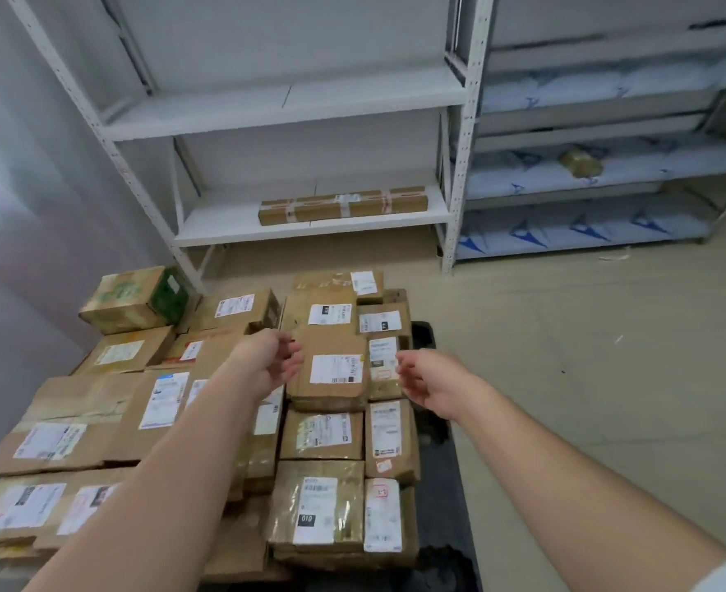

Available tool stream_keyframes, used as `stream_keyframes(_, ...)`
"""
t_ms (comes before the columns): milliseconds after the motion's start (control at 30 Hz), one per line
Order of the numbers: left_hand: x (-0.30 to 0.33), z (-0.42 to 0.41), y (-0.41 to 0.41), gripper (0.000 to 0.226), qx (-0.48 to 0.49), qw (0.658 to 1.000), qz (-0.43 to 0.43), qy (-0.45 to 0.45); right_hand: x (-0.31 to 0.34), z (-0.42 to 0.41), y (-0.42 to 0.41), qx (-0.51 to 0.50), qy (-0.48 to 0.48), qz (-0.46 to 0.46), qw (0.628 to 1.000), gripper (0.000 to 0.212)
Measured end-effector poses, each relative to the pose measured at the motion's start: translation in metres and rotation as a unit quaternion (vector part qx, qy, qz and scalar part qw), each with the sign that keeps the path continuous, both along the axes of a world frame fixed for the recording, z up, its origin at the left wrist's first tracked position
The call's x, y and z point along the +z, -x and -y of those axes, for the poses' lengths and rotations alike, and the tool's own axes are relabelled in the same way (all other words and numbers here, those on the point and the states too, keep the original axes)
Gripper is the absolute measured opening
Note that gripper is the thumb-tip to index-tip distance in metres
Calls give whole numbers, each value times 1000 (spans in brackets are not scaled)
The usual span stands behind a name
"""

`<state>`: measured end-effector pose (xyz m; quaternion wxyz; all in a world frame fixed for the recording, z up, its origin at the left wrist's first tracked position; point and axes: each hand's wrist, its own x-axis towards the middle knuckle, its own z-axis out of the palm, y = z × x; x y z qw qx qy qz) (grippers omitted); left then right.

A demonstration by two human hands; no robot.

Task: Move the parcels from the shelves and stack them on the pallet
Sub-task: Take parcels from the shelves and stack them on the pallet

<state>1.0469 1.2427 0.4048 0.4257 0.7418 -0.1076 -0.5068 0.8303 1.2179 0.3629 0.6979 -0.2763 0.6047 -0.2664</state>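
Several brown cardboard parcels with white labels lie stacked on a dark pallet (pixel 438 497) in the lower left. A small brown parcel (pixel 331 369) sits on top of the stack, between my two hands. My left hand (pixel 273 361) hovers just left of it, fingers apart, holding nothing. My right hand (pixel 427 384) is just right of it, also open and empty. A long flat brown parcel (pixel 343 205) lies on the lowest board of the white shelf unit (pixel 284 108) behind the pallet. The boards above it are bare.
A second shelf unit (pixel 587 173) at the right holds white bags with blue marks and one small yellowish packet (pixel 579 162). A grey wall runs along the left. Pale tiled floor (pixel 608 356) lies to the right of the pallet.
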Motion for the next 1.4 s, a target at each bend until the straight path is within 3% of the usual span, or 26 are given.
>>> stream_keyframes(167,-20,87,148,13,-31,999,-28,17,-4,83,139,-31,25,-11,999,15)
stream_keyframes(300,-41,158,281,10,-69,994,-81,-20,-11,148,267,-52,24,-31,998,18)
stream_keyframes(467,-31,236,414,11,-169,979,-112,-10,-5,217,399,-137,15,-57,989,16)
stream_keyframes(933,-31,466,530,17,-173,983,-63,6,9,399,535,-191,-3,-3,982,20)
stream_keyframes(967,-28,517,543,17,-187,980,-66,13,15,448,549,-211,15,1,977,20)
stream_keyframes(1100,-13,591,575,12,-194,978,-79,17,38,522,578,-274,65,14,959,19)
stream_keyframes(1400,67,776,673,11,-240,953,-145,116,101,706,645,-279,208,35,937,17)
